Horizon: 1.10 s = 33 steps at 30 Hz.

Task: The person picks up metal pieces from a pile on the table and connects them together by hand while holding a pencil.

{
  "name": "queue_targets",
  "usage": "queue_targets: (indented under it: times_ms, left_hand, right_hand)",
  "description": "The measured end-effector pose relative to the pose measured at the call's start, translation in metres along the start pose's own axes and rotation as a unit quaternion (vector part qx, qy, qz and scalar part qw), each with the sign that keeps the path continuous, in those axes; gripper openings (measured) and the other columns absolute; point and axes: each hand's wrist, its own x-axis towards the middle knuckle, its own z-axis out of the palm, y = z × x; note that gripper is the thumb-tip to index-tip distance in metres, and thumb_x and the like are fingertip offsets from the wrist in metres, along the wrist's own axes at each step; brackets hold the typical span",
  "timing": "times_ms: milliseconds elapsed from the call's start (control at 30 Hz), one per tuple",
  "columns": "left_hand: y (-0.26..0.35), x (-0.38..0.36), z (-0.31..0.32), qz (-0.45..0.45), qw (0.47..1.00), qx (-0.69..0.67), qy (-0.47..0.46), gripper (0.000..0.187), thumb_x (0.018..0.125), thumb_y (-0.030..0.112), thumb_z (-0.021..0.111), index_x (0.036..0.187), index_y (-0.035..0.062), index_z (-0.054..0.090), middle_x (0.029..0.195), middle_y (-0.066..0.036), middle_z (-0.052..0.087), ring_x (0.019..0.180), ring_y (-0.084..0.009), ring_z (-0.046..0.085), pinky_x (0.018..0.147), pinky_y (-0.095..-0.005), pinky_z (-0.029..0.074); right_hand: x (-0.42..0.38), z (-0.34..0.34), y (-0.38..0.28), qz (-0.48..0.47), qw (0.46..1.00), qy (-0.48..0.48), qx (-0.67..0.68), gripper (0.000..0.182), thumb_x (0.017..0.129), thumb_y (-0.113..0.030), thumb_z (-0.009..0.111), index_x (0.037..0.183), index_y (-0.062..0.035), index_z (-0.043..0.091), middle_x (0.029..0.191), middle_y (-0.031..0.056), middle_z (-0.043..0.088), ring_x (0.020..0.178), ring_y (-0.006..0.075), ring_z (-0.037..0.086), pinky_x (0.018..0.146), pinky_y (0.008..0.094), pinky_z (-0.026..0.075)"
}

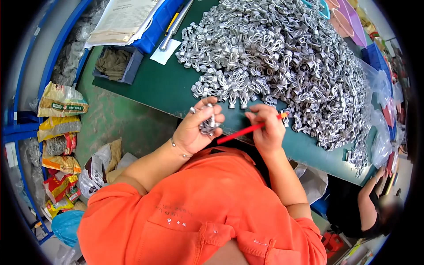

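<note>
Several small silver metal pieces [207, 125] rest in my left hand [195, 130], its fingers curled around them near the table's front edge. My right hand [268, 129] is closed on a red stick-like tool [242, 133], which slants down to the left, its tip close to my left hand. The tool's other end, yellowish, sticks out past my right hand beside the pile. A large heap of silver looped metal pieces [282, 57] covers much of the green table [154, 90] beyond both hands.
A grey bin with cloth [132, 73] stands at the table's left end, near papers [123, 20] and a metal tool on white paper [164, 51]. Filled bags [62, 100] line the left shelf. Another person [364, 205] is at the right. Plastic bags [380, 137] lie at the right edge.
</note>
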Motion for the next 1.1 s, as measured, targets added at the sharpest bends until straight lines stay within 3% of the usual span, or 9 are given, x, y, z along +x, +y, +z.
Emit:
queue_targets:
  times_ms: [167,267,333,400,533,767,900,1000,1100]
  left_hand:
    - [0.004,-0.001,-0.002,0.002,0.998,0.029,-0.047,0.019,0.085,0.016,0.056,0.102,0.0129,0.047,0.077,0.001,0.036,0.068,-0.0097,0.038,0.051,-0.0198,0.038]
    - [0.003,-0.002,0.01,0.013,0.994,0.108,0.028,0.013,0.083,0.01,0.056,0.094,0.0116,0.05,0.077,-0.002,0.044,0.068,-0.012,0.044,0.05,-0.0235,0.042]
    - [0.0,-0.001,0.013,0.029,0.981,0.165,0.094,0.011,0.079,0.004,0.055,0.088,0.0086,0.051,0.079,-0.007,0.053,0.071,-0.0162,0.052,0.052,-0.0286,0.048]
    - [-0.003,0.002,0.012,0.028,0.971,0.216,0.094,0.011,0.079,0.004,0.056,0.089,0.0071,0.051,0.079,-0.007,0.053,0.07,-0.0164,0.053,0.053,-0.0292,0.048]
    - [-0.012,0.006,0.026,0.037,0.932,0.347,0.1,0.018,0.079,0.002,0.057,0.095,0.0,0.051,0.079,-0.007,0.053,0.067,-0.0137,0.055,0.05,-0.0254,0.048]
    - [-0.015,0.007,0.035,0.026,0.915,0.397,0.069,0.021,0.079,0.001,0.059,0.098,-0.0023,0.051,0.074,-0.007,0.057,0.058,-0.0117,0.056,0.051,-0.0218,0.047]
    - [-0.009,0.004,0.04,0.06,0.879,0.474,0.004,0.021,0.077,-0.001,0.06,0.097,-0.0018,0.052,0.074,-0.008,0.058,0.059,-0.0114,0.057,0.053,-0.0216,0.047]
    - [-0.009,0.005,0.041,0.097,0.849,0.518,-0.036,0.022,0.076,-0.003,0.061,0.097,-0.0017,0.052,0.074,-0.008,0.058,0.06,-0.0109,0.057,0.053,-0.0214,0.046]
    - [-0.009,0.004,0.039,0.056,0.878,0.474,-0.001,0.021,0.077,-0.001,0.059,0.097,-0.0008,0.052,0.075,-0.009,0.059,0.062,-0.0128,0.057,0.053,-0.0224,0.047]
  right_hand:
    - [0.006,0.011,0.012,0.003,0.998,-0.05,-0.049,0.025,0.063,0.003,0.069,0.075,-0.0028,0.047,0.082,0.0106,0.06,0.067,0.0292,0.054,0.059,0.0349,0.045]
    - [0.001,0.008,0.009,0.023,0.999,-0.01,-0.048,0.024,0.065,0.005,0.067,0.073,-0.0027,0.046,0.08,0.0118,0.06,0.066,0.0298,0.056,0.056,0.034,0.046]
    - [-0.003,0.004,0.006,0.132,0.991,0.027,0.025,0.023,0.071,0.006,0.065,0.071,-0.0027,0.043,0.078,0.0118,0.062,0.065,0.019,0.057,0.057,0.0268,0.046]
    - [-0.005,-0.005,-0.002,0.233,0.963,0.051,0.122,0.022,0.077,0.004,0.062,0.072,-0.0025,0.041,0.077,0.0102,0.062,0.068,0.0095,0.054,0.06,0.0221,0.044]
    - [-0.003,-0.016,-0.015,0.402,0.838,0.082,0.36,0.022,0.08,0.001,0.06,0.076,-0.0056,0.04,0.077,0.01,0.059,0.062,0.0113,0.052,0.056,0.0221,0.044]
    - [-0.01,-0.021,-0.022,0.441,0.738,0.054,0.508,0.02,0.08,0.004,0.057,0.078,-0.0063,0.04,0.086,0.0151,0.061,0.069,0.0149,0.057,0.059,0.0236,0.047]
    - [-0.021,-0.014,-0.016,0.37,0.747,0.013,0.552,0.026,0.076,0.013,0.057,0.078,-0.006,0.04,0.1,0.021,0.059,0.087,0.0194,0.06,0.076,0.0277,0.049]
    - [-0.023,-0.014,-0.019,0.348,0.782,0.031,0.516,0.027,0.074,0.013,0.059,0.078,-0.0057,0.039,0.099,0.0206,0.059,0.084,0.0187,0.06,0.074,0.0281,0.05]
    - [-0.021,-0.018,-0.024,0.261,0.88,0.053,0.394,0.031,0.071,0.011,0.064,0.077,-0.0056,0.039,0.099,0.0205,0.059,0.082,0.0189,0.06,0.072,0.029,0.05]
